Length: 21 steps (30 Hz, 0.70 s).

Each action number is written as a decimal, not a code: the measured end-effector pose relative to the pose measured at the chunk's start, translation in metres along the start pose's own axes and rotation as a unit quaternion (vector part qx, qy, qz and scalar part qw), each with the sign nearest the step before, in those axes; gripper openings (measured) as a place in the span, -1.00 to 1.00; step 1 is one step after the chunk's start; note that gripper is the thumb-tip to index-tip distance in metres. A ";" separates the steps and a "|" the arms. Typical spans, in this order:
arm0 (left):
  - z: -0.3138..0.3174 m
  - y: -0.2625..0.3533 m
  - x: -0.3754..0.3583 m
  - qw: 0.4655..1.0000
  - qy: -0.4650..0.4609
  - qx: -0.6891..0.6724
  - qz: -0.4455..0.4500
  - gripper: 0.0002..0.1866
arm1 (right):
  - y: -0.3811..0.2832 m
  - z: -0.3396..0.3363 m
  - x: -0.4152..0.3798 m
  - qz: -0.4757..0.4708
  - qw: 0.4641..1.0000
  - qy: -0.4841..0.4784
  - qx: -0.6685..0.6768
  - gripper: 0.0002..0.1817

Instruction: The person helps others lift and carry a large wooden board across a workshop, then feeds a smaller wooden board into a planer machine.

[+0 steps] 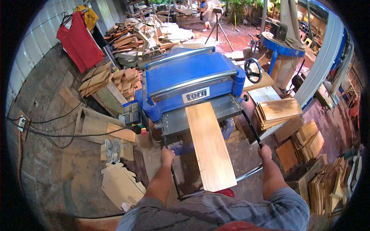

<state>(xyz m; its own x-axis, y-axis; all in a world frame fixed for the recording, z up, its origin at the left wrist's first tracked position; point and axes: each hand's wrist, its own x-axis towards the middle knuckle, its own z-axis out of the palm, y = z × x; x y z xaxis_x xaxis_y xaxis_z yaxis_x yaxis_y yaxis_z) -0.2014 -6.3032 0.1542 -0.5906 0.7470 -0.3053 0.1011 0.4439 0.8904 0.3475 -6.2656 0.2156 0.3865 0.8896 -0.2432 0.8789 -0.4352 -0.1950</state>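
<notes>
Head view of a person standing at the near end of a blue thickness planer. A long wooden board lies flat on the planer's grey feed bed, its far end just at the mouth of the machine and its near end reaching out over the metal frame bar toward the person's body. The left hand is closed around the left rail of the frame, left of the board and not touching it; the right hand is closed around the near end of the black frame rail on the right, also clear of the board. The two hands are well apart, one on each side of the board. A black handwheel sits at the planer's far right corner. A stack of boards rests to the right of the machine, and a red garment hangs on the wall at far left.
</notes>
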 end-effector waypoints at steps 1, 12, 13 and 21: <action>0.000 -0.003 0.000 1.000 0.000 0.000 0.000 -0.86 | -0.005 -0.006 -0.002 0.013 1.000 -0.006 0.003 -0.65; 0.004 0.004 0.001 0.999 0.025 0.034 -0.011 -0.86 | -0.011 -0.017 -0.009 0.017 1.000 -0.016 0.007 -0.67; 0.003 0.006 0.000 0.999 0.025 0.034 -0.011 -0.86 | -0.009 -0.014 -0.008 0.017 1.000 -0.014 0.009 -0.67; -0.001 -0.008 0.008 1.000 -0.017 -0.002 0.002 -0.82 | 0.003 0.002 -0.008 -0.003 1.000 0.007 0.019 -0.70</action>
<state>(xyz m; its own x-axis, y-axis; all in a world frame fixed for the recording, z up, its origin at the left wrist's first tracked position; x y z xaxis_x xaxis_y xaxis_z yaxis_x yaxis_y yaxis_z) -0.2076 -6.3008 0.1451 -0.5621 0.7659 -0.3123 0.1010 0.4383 0.8931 0.3460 -6.2742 0.2152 0.3856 0.8940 -0.2284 0.8699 -0.4347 -0.2328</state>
